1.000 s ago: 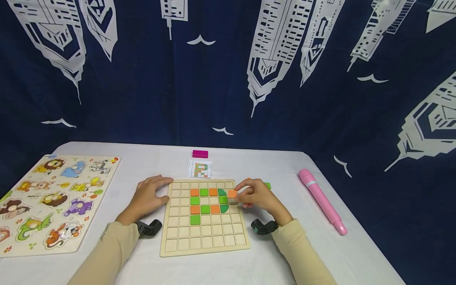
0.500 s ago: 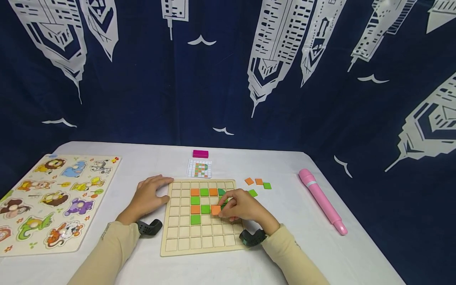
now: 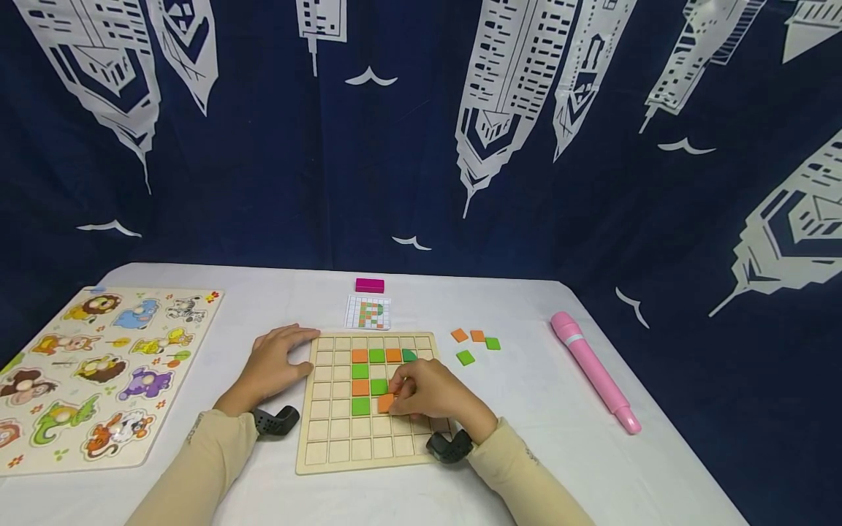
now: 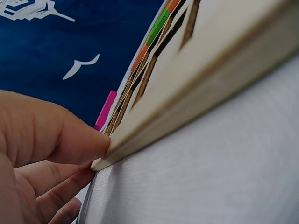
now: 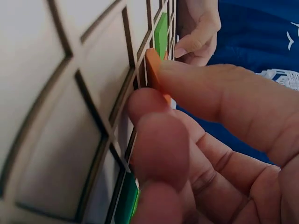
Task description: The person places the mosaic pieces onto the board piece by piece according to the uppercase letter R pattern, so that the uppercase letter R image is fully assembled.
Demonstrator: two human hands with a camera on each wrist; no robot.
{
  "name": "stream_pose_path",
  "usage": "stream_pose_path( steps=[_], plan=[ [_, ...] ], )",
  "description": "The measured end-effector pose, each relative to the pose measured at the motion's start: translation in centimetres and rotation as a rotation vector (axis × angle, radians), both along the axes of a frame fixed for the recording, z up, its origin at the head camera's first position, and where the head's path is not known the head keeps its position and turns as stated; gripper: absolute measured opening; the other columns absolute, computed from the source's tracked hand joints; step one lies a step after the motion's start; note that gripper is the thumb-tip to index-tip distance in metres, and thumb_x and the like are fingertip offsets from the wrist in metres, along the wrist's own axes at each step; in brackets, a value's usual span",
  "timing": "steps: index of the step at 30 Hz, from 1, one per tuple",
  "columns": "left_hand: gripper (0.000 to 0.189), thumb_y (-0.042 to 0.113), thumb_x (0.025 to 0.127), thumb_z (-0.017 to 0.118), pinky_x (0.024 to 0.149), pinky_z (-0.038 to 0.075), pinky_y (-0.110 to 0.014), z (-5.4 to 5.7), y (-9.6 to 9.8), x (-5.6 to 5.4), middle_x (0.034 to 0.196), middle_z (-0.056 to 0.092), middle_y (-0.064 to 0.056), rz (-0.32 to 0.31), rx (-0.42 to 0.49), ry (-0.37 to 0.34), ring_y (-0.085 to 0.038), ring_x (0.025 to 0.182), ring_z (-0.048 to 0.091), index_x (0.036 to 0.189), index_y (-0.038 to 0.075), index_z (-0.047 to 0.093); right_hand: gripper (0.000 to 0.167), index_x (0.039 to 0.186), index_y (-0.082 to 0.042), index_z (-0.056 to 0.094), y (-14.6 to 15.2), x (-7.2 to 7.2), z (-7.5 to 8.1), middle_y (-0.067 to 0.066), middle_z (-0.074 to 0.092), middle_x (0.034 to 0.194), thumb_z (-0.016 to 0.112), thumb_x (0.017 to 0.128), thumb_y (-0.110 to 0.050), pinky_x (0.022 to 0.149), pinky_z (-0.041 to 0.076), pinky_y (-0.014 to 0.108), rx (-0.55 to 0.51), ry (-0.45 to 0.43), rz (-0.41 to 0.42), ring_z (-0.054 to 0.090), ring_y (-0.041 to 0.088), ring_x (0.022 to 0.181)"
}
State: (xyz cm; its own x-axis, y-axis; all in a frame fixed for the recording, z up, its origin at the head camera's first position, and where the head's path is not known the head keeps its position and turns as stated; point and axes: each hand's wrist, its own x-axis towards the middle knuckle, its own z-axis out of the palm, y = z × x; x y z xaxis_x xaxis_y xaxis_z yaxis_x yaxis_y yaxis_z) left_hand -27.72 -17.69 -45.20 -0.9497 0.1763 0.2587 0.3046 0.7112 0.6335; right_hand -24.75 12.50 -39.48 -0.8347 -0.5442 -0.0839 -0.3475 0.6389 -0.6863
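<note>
My right hand (image 3: 430, 394) pinches an orange square tile (image 3: 384, 403) between thumb and fingertips, over the middle of a wooden grid board (image 3: 329, 449). In the right wrist view, this orange tile (image 5: 153, 65) stands tilted against the grid. Orange and green tiles lie in the board's cells, among them a green square tile (image 3: 360, 405) left of the pinched one. My right hand hides some cells on the right. At the board's upper left corner, my left hand (image 3: 279, 361) touches the edge with its thumb (image 4: 84, 144) and fingertips.
Loose orange and green tiles, including a green one (image 3: 465, 358), lie right of the board. Behind it are a pattern card (image 3: 368, 313) and a magenta block (image 3: 370, 286). An animal puzzle board (image 3: 112, 372) lies left, a pink stick-shaped object (image 3: 595, 372) right.
My right hand has carried the orange tile leftward and toward me, from the board's right edge to its middle cells. The loose tiles at right have come into sight. My left hand stays put.
</note>
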Motion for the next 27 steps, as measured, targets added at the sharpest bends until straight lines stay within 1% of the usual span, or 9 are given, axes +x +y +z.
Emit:
stream_pose_path(
  steps=[5,11,17,22,24,27],
  plan=[
    [0.057,0.011,0.085,0.072,0.123,0.022,-0.067,0.0,0.0,0.0,0.147,0.065,-0.023,0.001,0.003,0.000,-0.049,0.150,0.043,0.141,-0.001,0.068,0.016,0.089,-0.005,0.073,-0.5,0.1,0.0,-0.007,0.064,0.066,0.086,0.084,0.004,0.054,0.044,0.020,0.003,0.017,0.010,0.056,0.007,0.051],
    [0.057,0.011,0.085,0.073,0.122,0.022,-0.067,0.0,0.0,0.0,0.148,0.065,-0.024,0.002,0.000,-0.002,-0.049,0.150,0.043,0.141,-0.001,0.068,0.016,0.090,-0.004,0.074,-0.9,0.1,-0.2,-0.007,0.062,0.066,0.085,0.083,0.006,0.057,0.043,0.021,0.006,0.040,0.026,0.055,0.007,0.054],
    [0.057,0.011,0.086,0.073,0.123,0.021,-0.067,0.1,0.0,0.0,0.148,0.064,-0.023,0.005,-0.002,-0.009,-0.049,0.151,0.043,0.142,0.000,0.068,0.017,0.090,-0.005,0.075,-1.1,0.1,-0.3,-0.008,0.062,0.065,0.087,0.082,0.005,0.058,0.042,0.021,0.018,0.055,0.019,0.054,0.006,0.055],
    [0.057,0.011,0.086,0.073,0.123,0.021,-0.067,0.2,0.1,0.1,0.149,0.064,-0.023,0.005,0.001,-0.012,-0.049,0.151,0.043,0.142,0.000,0.068,0.016,0.092,-0.004,0.075,-0.8,0.0,-0.1,-0.007,0.063,0.068,0.087,0.083,0.003,0.057,0.044,0.020,0.002,0.015,0.021,0.056,0.007,0.055],
    [0.057,0.012,0.086,0.074,0.123,0.023,-0.067,0.2,0.1,0.1,0.148,0.065,-0.023,0.002,-0.002,-0.009,-0.049,0.150,0.043,0.141,0.000,0.068,0.013,0.094,-0.004,0.076,-0.5,-0.2,-0.2,-0.007,0.064,0.069,0.086,0.087,0.000,0.057,0.046,0.020,-0.015,-0.015,0.033,0.057,0.007,0.055],
    [0.057,0.012,0.085,0.075,0.122,0.024,-0.068,0.3,0.1,0.2,0.147,0.065,-0.023,0.001,-0.005,-0.003,-0.049,0.149,0.044,0.141,-0.001,0.069,0.008,0.099,-0.004,0.077,0.5,-0.8,-0.3,-0.006,0.065,0.070,0.082,0.093,-0.004,0.056,0.048,0.020,-0.077,-0.081,0.059,0.058,0.008,0.055]
  ],
)
